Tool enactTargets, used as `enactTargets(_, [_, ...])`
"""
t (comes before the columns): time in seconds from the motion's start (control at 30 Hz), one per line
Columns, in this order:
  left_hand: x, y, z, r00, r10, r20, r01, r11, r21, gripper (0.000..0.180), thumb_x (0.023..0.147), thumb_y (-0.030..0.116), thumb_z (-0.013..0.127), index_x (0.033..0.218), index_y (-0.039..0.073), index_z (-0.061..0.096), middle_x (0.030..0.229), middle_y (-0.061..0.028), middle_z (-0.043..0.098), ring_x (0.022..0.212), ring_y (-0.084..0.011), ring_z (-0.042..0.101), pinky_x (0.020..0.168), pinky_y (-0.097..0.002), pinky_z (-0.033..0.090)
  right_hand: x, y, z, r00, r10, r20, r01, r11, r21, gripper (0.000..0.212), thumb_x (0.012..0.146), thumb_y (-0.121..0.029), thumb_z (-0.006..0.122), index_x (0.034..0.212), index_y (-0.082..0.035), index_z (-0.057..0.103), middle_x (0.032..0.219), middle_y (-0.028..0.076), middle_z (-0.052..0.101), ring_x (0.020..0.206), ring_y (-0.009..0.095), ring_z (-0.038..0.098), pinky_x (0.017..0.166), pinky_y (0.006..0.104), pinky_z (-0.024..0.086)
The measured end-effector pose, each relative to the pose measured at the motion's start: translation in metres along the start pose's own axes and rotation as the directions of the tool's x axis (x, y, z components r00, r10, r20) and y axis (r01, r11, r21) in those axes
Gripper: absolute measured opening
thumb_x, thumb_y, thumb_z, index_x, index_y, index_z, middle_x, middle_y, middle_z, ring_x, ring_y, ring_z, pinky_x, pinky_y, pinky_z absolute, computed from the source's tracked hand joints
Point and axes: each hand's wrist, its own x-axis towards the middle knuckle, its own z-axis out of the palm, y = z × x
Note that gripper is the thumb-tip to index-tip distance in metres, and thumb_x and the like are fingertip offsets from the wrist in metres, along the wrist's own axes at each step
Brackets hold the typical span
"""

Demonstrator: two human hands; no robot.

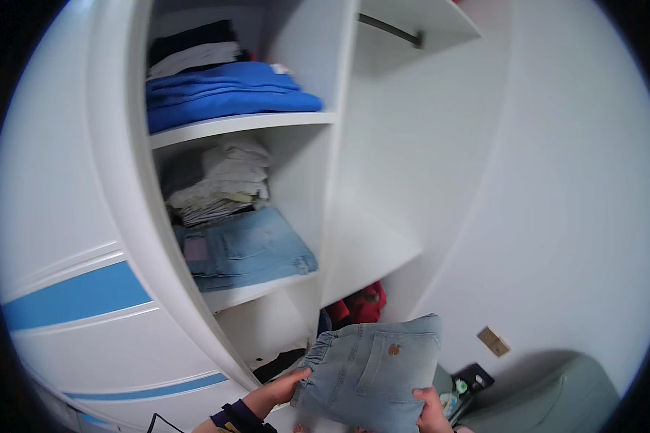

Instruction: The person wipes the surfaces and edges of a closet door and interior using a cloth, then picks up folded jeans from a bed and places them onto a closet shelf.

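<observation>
A folded pair of light blue jeans [350,372] with an elastic waistband and a back pocket is held up in front of the wardrobe. My left hand [289,385] grips its left edge near the waistband, fingers closed. At the lower right edge, my right hand [430,410] pinches the denim, its other fingers hidden behind or below. Another folded pair of jeans [256,249] lies on the middle shelf [267,290], in front of a stack of grey and white clothes [227,177].
Folded blue clothes [231,94] fill the upper shelf [245,126]. A hanging rail [391,30] crosses the right compartment. Red clothing [365,304] lies in the lower compartment. A white sliding door [58,180] with blue bands stands left; a grey-green chair [556,400] and wall socket [493,341] are right.
</observation>
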Motion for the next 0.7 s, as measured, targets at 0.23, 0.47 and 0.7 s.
enactTargets(0.23, [-0.022,0.028,-0.003,0.94,0.319,0.122,-0.308,0.946,-0.105,0.055,0.085,0.021,0.056,0.13,0.001,0.031,0.122,-0.0093,0.048,0.108,-0.0182,0.049,0.093,-0.0308,0.039,0.019,-0.056,0.033,0.977,-0.192,0.09,0.211,0.875,-0.436,0.047,0.077,-0.006,0.053,0.12,0.003,0.036,0.108,0.013,0.05,0.102,0.021,0.048,0.088,0.0325,0.038])
enactTargets(0.47, [-0.075,0.048,0.024,0.663,0.748,0.044,-0.694,0.591,0.412,0.052,0.08,0.011,0.062,0.123,0.0,0.037,0.11,-0.006,0.053,0.099,-0.0117,0.049,0.086,-0.0256,0.039,0.04,-0.075,0.063,0.91,-0.203,0.362,0.399,0.667,-0.629,0.054,0.077,-0.006,0.053,0.124,0.003,0.029,0.113,0.014,0.046,0.106,0.022,0.045,0.091,0.033,0.035])
enactTargets(0.7, [-0.108,0.058,0.025,0.45,0.892,-0.042,-0.507,0.294,0.81,0.057,0.073,0.022,0.069,0.115,-0.002,0.04,0.094,-0.0154,0.058,0.081,-0.0225,0.06,0.068,-0.0305,0.046,0.077,-0.082,0.105,0.699,-0.215,0.682,0.687,0.465,-0.558,0.061,0.078,-0.006,0.054,0.128,0.004,0.023,0.118,0.016,0.043,0.11,0.024,0.042,0.094,0.0335,0.033])
